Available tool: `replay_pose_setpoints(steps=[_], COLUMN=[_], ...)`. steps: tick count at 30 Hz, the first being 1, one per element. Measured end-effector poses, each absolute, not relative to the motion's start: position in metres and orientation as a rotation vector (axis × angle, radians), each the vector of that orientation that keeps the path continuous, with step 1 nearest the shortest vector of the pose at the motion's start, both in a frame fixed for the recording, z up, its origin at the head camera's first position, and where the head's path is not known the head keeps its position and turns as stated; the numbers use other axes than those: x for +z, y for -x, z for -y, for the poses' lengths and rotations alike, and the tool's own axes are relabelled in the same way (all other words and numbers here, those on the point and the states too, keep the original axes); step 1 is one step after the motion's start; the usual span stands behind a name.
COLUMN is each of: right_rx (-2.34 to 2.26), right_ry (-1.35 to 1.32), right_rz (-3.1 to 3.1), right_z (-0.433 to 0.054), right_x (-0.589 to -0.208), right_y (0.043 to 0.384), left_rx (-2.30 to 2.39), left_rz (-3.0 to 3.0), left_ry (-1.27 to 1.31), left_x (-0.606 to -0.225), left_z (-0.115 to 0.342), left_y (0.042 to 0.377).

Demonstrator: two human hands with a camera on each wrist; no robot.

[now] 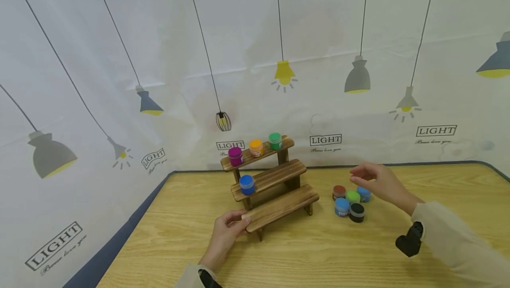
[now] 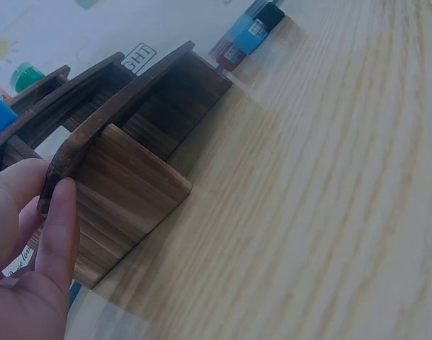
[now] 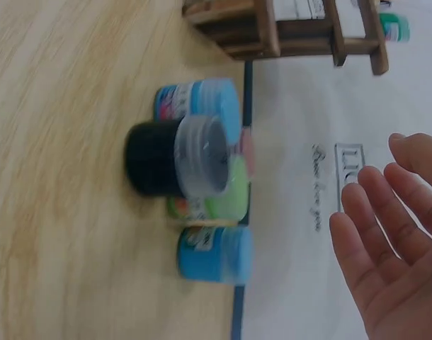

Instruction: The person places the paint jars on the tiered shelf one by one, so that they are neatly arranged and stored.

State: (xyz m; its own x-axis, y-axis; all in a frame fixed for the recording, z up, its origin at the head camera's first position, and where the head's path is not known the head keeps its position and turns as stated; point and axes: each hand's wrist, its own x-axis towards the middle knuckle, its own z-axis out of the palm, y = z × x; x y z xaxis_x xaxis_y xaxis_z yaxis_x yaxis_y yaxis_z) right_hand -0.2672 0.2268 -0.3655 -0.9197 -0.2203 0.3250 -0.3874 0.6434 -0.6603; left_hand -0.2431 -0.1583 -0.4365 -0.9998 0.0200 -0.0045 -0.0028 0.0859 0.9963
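A three-tier wooden stand (image 1: 279,210) rests on the table. My left hand (image 1: 226,235) pinches the left end of its lowest step between thumb and fingers. On the top step sit a purple jar (image 1: 235,157), an orange jar (image 1: 256,148) and a green jar (image 1: 275,141); a dark blue jar (image 1: 247,184) stands at the left of the middle step. My right hand (image 1: 384,184) hovers with relaxed fingers, holding nothing, above a cluster of paint jars: brown (image 1: 339,192), light green (image 1: 352,197), black (image 1: 356,212), and two light blue, the nearer one (image 1: 341,207) beside the black.
The wooden table (image 1: 303,257) meets a white wall sheet (image 1: 247,35) printed with lamps, which rises behind and to the left. A dark blue edge strip (image 1: 127,226) runs along the table's left side. Dark wrist straps (image 1: 410,240) circle both sleeves.
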Motion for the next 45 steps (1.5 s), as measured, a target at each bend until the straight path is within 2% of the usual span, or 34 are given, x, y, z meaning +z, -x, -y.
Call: replay_pose_setpoints(steps=[18,26,45], right_rx=[1.189,1.32,1.278], right_ry=[-0.286,-0.29,-0.363], right_rz=[2.707,2.742,2.774], right_z=[-0.26,-0.259,-0.257], right_x=[-0.411,-0.424,-0.433], right_y=[0.276,0.277,0.285], left_rx=[2.106,2.09,2.104], left_rz=[-2.318,-2.324,-2.331], left_ry=[-0.025,-0.008,-0.043], left_x=[-0.435,-0.436,-0.437], left_z=[0.158,0.159,0.158], left_y=[0.241,0.242,0.242])
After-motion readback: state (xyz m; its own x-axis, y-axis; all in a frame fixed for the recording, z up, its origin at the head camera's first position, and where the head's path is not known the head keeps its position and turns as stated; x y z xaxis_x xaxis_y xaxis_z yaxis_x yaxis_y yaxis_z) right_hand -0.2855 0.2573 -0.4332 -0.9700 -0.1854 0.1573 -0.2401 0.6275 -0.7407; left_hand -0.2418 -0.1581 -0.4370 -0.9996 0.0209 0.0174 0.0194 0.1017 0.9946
